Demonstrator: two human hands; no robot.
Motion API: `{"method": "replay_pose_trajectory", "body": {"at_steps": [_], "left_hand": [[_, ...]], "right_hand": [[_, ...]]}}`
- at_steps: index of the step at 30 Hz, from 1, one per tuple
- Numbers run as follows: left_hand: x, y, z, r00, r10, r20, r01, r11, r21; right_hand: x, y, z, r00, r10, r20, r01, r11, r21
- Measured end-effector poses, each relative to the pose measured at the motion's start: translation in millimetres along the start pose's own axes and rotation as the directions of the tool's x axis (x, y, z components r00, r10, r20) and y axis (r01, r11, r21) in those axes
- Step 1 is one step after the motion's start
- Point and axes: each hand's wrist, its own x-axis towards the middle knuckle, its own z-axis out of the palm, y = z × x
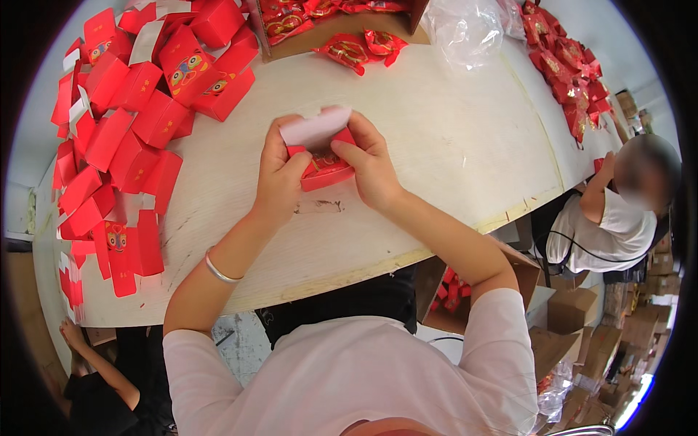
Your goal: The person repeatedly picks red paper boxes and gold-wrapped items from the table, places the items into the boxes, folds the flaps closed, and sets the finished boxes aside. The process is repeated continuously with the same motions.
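Observation:
Over the middle of the white table, both my hands hold a small red cardboard box (329, 180) whose lid flap, pale on the inside, stands raised. My left hand (283, 174) grips its left side, thumb at the opening. On the right side is my right hand (373, 163), its thumb reaching over the opening. Inside the box lies a shiny red and gold packet (325, 163), partly covered by the thumbs. Two similar red foil packets (344, 50) rest farther back, by a carton (305, 44) that holds several more.
A heap of red boxes (158, 117) covers the table's left side. Clear plastic bags (463, 32) and a pile of red and gold items (572, 82) lie at the back right. Co-workers are at the right (605, 234) and lower left (98, 392). An open carton (499, 261) stands below the table edge.

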Motion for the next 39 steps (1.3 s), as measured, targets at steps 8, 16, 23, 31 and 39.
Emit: {"method": "replay_pose_trajectory", "body": {"at_steps": [8, 16, 23, 31, 39], "left_hand": [[-4.0, -7.1, -17.6, 0.98, 0.147, 0.137, -0.173, 0.965, 0.196], [-3.4, 4.2, -22.7, 0.933, 0.087, 0.349, -0.185, 0.948, 0.259], [-21.1, 10.1, -9.5, 0.956, 0.151, 0.25, -0.265, 0.808, 0.526], [-17.3, 8.9, -11.8, 0.907, 0.264, 0.328, -0.421, 0.564, 0.71], [-17.1, 9.7, -10.6, 0.89, 0.306, 0.339, -0.454, 0.507, 0.733]], "right_hand": [[5.4, -17.5, -32.5, 0.939, -0.008, 0.345, 0.111, 0.954, -0.279], [-3.2, -41.6, -28.4, 0.91, -0.034, 0.412, 0.368, 0.524, -0.768], [-2.7, -49.5, -28.5, 0.864, -0.001, 0.504, 0.436, 0.503, -0.746], [-6.3, -60.1, -23.7, 0.88, 0.109, 0.462, 0.39, 0.39, -0.834], [-6.7, -62.9, -21.4, 0.862, 0.104, 0.496, 0.444, 0.317, -0.838]]}}
